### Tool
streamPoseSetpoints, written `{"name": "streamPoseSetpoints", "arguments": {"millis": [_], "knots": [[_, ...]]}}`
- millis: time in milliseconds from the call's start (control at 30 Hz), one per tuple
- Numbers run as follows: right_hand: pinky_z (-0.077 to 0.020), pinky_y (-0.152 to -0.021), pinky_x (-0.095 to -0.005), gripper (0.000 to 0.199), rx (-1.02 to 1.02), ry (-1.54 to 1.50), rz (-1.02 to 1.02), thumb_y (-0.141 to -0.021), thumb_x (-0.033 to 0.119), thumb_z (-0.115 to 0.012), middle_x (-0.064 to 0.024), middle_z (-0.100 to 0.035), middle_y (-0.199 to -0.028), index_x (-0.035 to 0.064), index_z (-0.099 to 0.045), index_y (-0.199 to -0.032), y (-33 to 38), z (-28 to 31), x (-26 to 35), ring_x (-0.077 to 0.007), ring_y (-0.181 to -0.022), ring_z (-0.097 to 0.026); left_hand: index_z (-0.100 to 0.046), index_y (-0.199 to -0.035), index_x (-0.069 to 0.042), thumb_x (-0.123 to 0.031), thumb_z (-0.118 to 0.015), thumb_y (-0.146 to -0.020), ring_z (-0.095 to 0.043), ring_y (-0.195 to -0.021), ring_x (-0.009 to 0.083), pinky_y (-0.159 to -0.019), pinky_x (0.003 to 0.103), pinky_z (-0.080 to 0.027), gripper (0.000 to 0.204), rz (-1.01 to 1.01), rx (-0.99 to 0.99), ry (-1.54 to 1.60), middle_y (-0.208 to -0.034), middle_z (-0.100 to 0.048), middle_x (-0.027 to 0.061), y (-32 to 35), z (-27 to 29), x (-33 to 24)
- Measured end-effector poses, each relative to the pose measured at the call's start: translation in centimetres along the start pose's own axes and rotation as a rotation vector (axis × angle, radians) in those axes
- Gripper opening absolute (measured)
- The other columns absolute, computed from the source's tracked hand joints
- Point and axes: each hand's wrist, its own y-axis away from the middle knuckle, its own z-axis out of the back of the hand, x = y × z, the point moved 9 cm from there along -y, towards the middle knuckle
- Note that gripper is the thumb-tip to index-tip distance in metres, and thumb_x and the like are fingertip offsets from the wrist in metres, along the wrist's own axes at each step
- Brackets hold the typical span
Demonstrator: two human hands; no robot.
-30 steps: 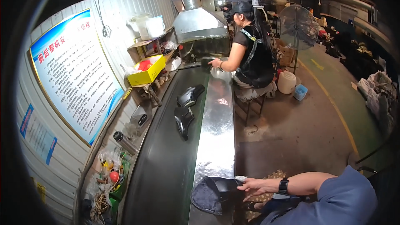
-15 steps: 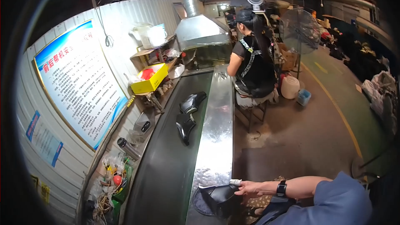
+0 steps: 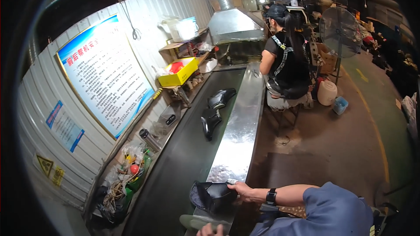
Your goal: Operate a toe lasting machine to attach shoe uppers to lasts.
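A black leather shoe upper (image 3: 213, 197), open and dark-lined, rests over the near end of the shiny metal strip. My right hand (image 3: 243, 191) reaches in from the right and is closed on the upper's right edge; one finger has a white wrap on its tip. At the bottom edge my left hand (image 3: 211, 230) shows only in part, with curled fingers. It grips a flat, rounded grey-green piece (image 3: 192, 221) that is blurred, so its exact kind is unclear. Farther up the dark belt lie two black shoe pieces (image 3: 221, 98), one beside the other.
A dark conveyor belt (image 3: 175, 161) runs beside the metal strip (image 3: 240, 135) toward a hooded machine (image 3: 236, 24). A seated co-worker (image 3: 286, 57) is at the far end. Along the left ledge are a yellow box (image 3: 179, 73), a flask (image 3: 149, 139) and bagged odds and ends.
My left hand has come into view at the bottom with the grey-green piece. The view has swung left, and my right hand still holds the upper's edge.
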Motion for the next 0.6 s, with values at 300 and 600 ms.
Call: {"name": "streamPoseSetpoints", "arguments": {"millis": [300, 600], "knots": [[-0.0487, -0.065, -0.0363, 0.056, -0.002, 0.637, 0.654, -0.093, 0.051, -0.066, -0.0096, -0.067, -0.087, -0.0048, -0.064, -0.096, 2.3, -3.1, 8.9, -0.0152, -0.075, -0.057, -0.075, -0.088, -0.005, -0.023, -0.073, -0.089, -0.064, -0.086, 0.0187, -0.087, 0.037, -0.050, 0.018, 0.686, -0.159, 1.243, -0.092, -0.070, 0.0074, -2.0, -5.7, 6.0], [-0.0302, -0.119, -0.0582, 0.044, 0.856, 1.529, 1.344, -0.085, 0.017, -0.071, -0.0098, -0.049, -0.083, 0.0038, -0.062, -0.126, 15.6, -7.7, -4.2, -0.0303, -0.085, -0.055, -0.061, -0.121, 0.007, -0.024, -0.067, -0.095, -0.064, -0.111, 0.0278, -0.097, 0.043, -0.051, 0.041, 1.424, -0.161, 2.011, -0.117, -0.067, 0.0160, 5.9, -13.5, 18.9]]}}
